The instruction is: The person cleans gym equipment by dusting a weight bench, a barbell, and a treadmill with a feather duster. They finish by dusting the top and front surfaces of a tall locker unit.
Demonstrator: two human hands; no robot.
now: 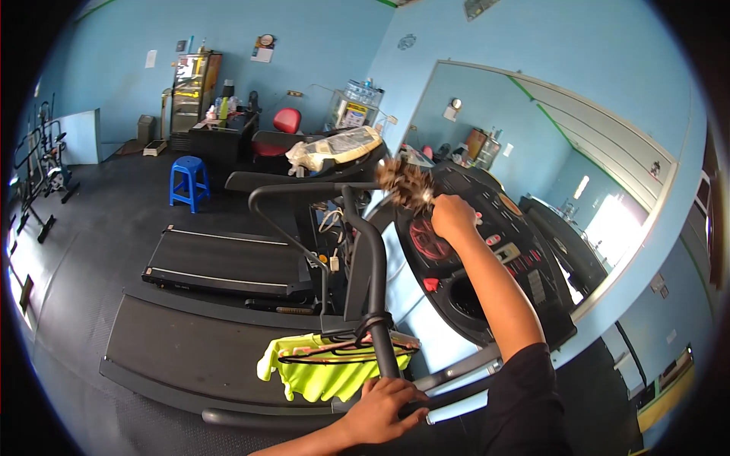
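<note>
Blue walls (pixel 327 38) and black flooring (pixel 72 235) surround the treadmill console (pixel 508 234).

Black floor (pixel 114 199) beneath treadmills (pixel 205 342) and a stool (pixel 188 169) (bright blue).

The duster (pixel 407 185) held in the right fingers (pixel 443 210) looks rough and feathery, though blurred. Just beneath them, the console (pixel 527 235) appears to be smooth, slightly glossy plastic. The handrail (pixel 377 281) by the left fingers (pixel 399 391) looks smooth and matt; near those, the shirt (pixel 327 381) is soft cloth. Well beyond both, the stool (pixel 189 181) is shiny plastic.
</note>
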